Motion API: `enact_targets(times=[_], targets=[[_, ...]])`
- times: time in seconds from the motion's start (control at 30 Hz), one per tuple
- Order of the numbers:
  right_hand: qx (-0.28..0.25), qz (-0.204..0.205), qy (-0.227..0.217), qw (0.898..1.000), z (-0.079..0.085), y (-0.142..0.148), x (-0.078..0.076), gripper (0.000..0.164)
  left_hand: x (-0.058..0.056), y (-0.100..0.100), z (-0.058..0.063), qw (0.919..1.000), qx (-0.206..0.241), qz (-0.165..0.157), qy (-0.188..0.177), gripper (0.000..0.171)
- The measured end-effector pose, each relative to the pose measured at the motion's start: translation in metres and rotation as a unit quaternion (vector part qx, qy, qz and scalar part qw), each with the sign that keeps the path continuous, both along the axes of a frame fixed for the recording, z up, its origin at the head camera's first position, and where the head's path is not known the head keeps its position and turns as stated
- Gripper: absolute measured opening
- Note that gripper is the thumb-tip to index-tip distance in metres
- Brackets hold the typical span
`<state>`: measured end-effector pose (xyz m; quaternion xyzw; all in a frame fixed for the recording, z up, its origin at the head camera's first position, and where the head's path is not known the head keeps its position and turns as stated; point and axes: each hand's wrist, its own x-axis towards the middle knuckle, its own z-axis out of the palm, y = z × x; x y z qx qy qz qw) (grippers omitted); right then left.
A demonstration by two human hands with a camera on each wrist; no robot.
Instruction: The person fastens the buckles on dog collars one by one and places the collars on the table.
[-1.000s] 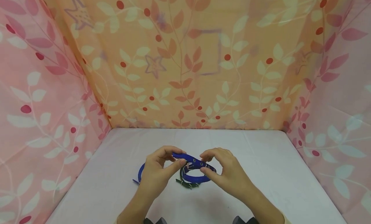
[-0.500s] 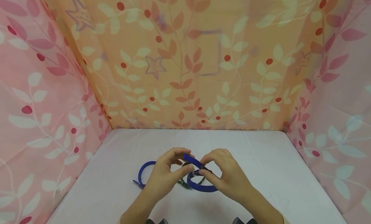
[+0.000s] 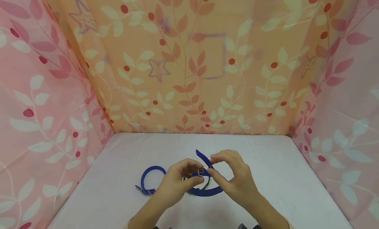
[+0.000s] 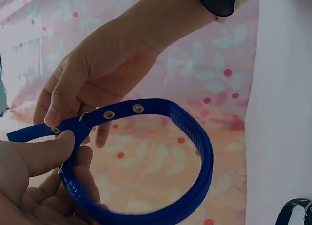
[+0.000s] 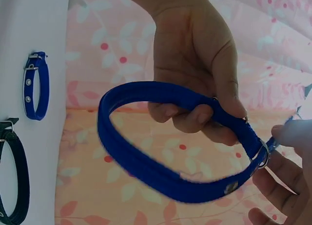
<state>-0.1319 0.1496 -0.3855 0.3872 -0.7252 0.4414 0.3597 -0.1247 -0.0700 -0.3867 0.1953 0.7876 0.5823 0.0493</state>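
Above the table, both hands hold a blue collar with a metal buckle. My left hand pinches it at the buckle, with fingers above and thumb below. My right hand pinches the strap just right of the buckle. The collar's free tail sticks up between the hands. In the left wrist view, metal-rimmed eyelets line the strap. The right wrist view shows a metal ring around the strap. Fingers partly cover the buckle.
A second blue collar lies on the white table, left of the hands. Behind the held collar is a dark green collar, mostly hidden in the head view. Patterned cloth encloses the back and sides.
The left hand has moved right and now pinches at the buckle, off the tail. The tail has swung up and right. More of the second blue collar shows.
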Motion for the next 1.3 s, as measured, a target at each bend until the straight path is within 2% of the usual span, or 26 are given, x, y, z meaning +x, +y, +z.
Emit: enact_targets(times=[0.3, 0.63, 0.97, 1.13, 1.3], targets=[[-0.043, 0.007, 0.017, 0.999, 0.003, 0.0, -0.001, 0.042, 0.005, -0.002, 0.008, 0.9958, 0.076, 0.041, -0.028, 0.038], [-0.044, 0.015, 0.033, 0.998, 0.004, 0.0, 0.0, 0.041, 0.008, -0.004, 0.011, 0.9938, 0.088, 0.052, -0.043, 0.042], [-0.036, 0.011, 0.05, 0.998, 0.005, -0.001, 0.002, 0.041, 0.012, -0.005, 0.013, 0.9955, 0.069, 0.064, 0.003, 0.029], [-0.028, 0.012, 0.067, 0.997, 0.006, -0.001, 0.002, 0.037, 0.013, -0.006, 0.013, 0.9961, 0.062, 0.063, 0.009, 0.029], [-0.034, 0.028, 0.071, 0.997, 0.008, -0.002, 0.0, 0.042, 0.014, -0.007, 0.012, 0.9954, 0.076, 0.057, 0.014, 0.029]])
